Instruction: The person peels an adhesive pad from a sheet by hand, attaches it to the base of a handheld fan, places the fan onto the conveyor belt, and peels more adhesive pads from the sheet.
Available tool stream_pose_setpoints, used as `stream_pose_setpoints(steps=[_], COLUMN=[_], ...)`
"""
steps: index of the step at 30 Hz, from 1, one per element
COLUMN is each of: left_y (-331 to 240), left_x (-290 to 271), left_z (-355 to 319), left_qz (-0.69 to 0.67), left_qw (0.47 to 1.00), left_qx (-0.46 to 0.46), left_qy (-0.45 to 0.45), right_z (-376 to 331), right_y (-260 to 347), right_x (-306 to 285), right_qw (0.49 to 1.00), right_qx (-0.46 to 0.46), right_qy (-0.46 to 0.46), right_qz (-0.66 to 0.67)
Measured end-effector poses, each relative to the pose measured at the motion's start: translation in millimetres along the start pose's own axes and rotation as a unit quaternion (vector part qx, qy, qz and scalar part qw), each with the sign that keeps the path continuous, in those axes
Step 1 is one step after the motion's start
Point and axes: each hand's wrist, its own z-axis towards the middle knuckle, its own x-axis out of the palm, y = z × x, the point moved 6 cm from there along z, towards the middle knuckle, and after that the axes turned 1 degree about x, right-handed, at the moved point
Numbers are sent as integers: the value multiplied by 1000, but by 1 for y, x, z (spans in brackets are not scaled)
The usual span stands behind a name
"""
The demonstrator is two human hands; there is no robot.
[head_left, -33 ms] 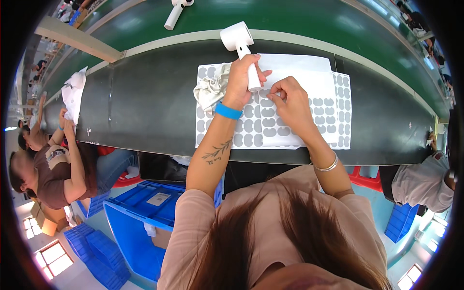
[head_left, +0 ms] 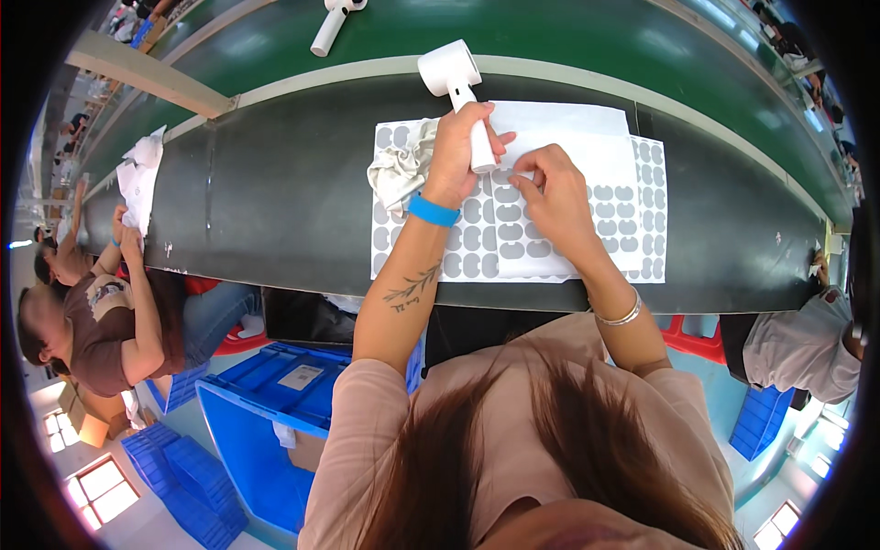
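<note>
My left hand (head_left: 454, 151) is wrapped round the slim handle of a white hand-held device (head_left: 449, 69), which has a drum-shaped head and looks like a small fan or hair dryer. Its head points away from me, and the handle's end is over the sheets. My right hand (head_left: 555, 188) has thumb and forefinger bent together in a pinch at the top sticker sheet (head_left: 522, 249); whatever is between the fingertips is too small to make out. Grey rounded stickers in rows cover this white sheet. Beside my left wrist lies a crumpled pale cloth (head_left: 399, 174).
More sticker sheets (head_left: 653, 211) and a blank white paper (head_left: 568, 117) lie on the black worktable (head_left: 284, 192). Beyond a pale rail runs a green conveyor belt (head_left: 385, 32) with another white device (head_left: 330, 32). Blue crates (head_left: 247, 412) stand below, and co-workers (head_left: 119, 321) sit at both sides.
</note>
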Motion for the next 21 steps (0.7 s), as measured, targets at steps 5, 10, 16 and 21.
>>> stream_pose_setpoints(steps=[5, 10, 16, 21], left_y=[-1, 0, 0, -3], left_x=[1, 0, 0, 2], left_z=[1, 1, 1, 0], left_qz=[20, 23, 44, 70], left_qw=[1000, 1000, 999, 997], left_qx=[11, 8, 18, 37], left_qy=[-1, -7, -10, -21], right_z=[0, 1, -1, -7], right_y=[0, 0, 6, 34], right_x=[-1, 0, -2, -18], right_qw=[999, 1000, 1000, 993], right_qx=[0, 1, -2, -117], right_qy=[-38, -25, -19, 11], right_qz=[-4, 16, 22, 22])
